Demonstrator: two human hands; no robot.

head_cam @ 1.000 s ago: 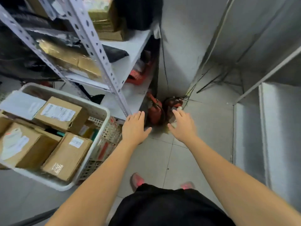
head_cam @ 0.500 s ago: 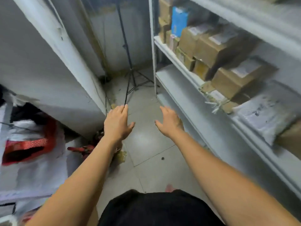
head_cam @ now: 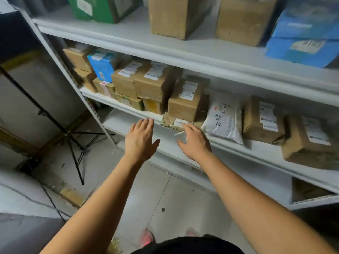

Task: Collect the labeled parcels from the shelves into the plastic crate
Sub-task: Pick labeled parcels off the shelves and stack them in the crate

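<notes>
A white metal shelf unit (head_cam: 183,55) fills the right side of the view. Its middle shelf carries several labeled cardboard parcels, among them a brown box (head_cam: 187,99), a stacked box (head_cam: 154,83), a blue box (head_cam: 101,67) and a white poly bag (head_cam: 224,121). A flat torn parcel (head_cam: 176,122) lies under the brown box at the shelf edge. My left hand (head_cam: 140,140) and my right hand (head_cam: 195,142) both reach toward that edge with fingers spread, holding nothing. The right fingertips are close to the flat parcel. The plastic crate is out of view.
The top shelf holds a green box (head_cam: 93,8), two big cardboard boxes (head_cam: 174,15) and a blue carton (head_cam: 302,37). More labeled boxes (head_cam: 264,120) sit at the right. A black tripod (head_cam: 60,125) stands on the tiled floor at the left.
The view has swung from the crate and floor corner round to the right-hand shelf unit. Both empty hands now stretch toward the middle shelf's front edge.
</notes>
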